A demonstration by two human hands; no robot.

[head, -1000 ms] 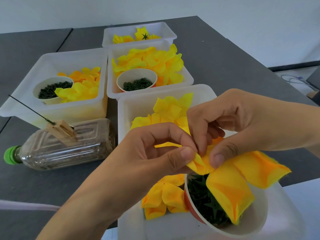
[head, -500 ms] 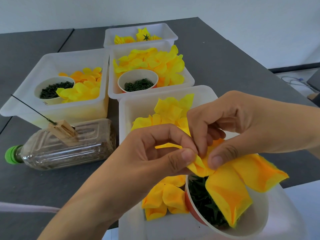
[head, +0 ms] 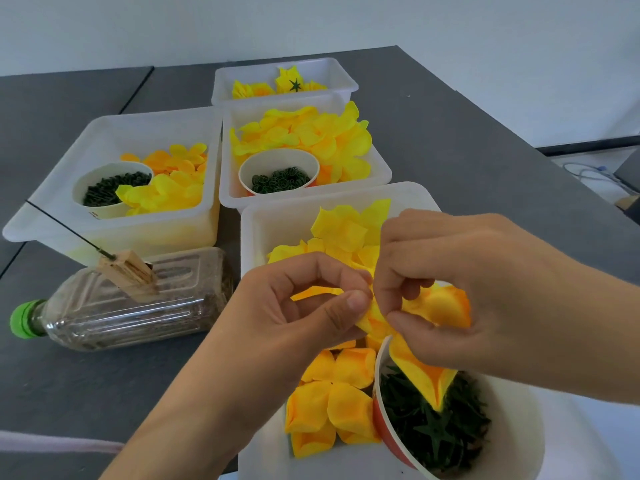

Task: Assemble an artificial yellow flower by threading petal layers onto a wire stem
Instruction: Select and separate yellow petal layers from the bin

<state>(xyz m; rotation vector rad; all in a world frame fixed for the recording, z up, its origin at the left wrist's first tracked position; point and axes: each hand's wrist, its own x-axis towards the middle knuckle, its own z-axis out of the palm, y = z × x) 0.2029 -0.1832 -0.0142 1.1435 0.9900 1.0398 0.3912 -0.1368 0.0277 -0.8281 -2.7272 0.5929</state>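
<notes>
Your L hand (head: pixel 294 306) & R hand (head: pixel 460 289) both pinch one yellow petal layer (head: pixel 436 306) over the near tub (head: pixel 346 199); its petals droop into a paper cup (head: pixel 512 455) of green calyxes (head: pixel 433 431). More petals (head: pixel 329 407) lie in that tub. To your left, a bottle (head: pixel 121 306) lies on its side w/ a wood block (head: pixel 130 275) holding a wire stem (head: pixel 65 226). Three more tubs further back on the grey table (head: pixel 69 386), two w/ cups of green bits.

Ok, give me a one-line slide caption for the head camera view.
Both hands, left and right, pinch a yellow petal layer above a tub of petals.
</notes>
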